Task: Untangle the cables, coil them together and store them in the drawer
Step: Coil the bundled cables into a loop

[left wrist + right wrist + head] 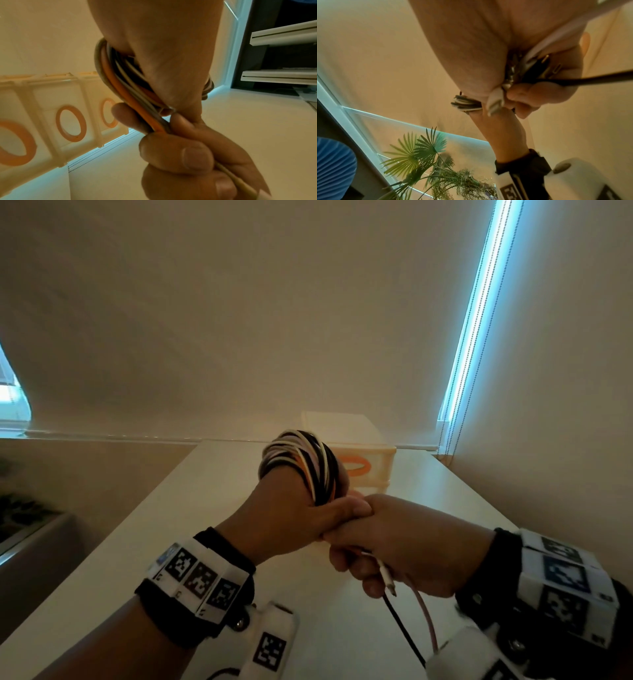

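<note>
Above a white table (pixel 164 529), the left hand (pixel 291 515) is raised with a thick coil of cables (pixel 301 463) in black, white, orange and pink wound around its fingers, the thumb pressed against the loops. The right hand (pixel 404 546) touches it, fingers curled tight around the loose cable ends (pixel 390 580), and a black and a pink strand trail down from the fist. Behind the hands, a pale set of drawers (pixel 370 460) with orange ring handles stands against the wall.

head view looks forward over both wrists; wrist views sit very close, perhaps angled upward, sharing the coiled cables (pixel 301 463).
</note>
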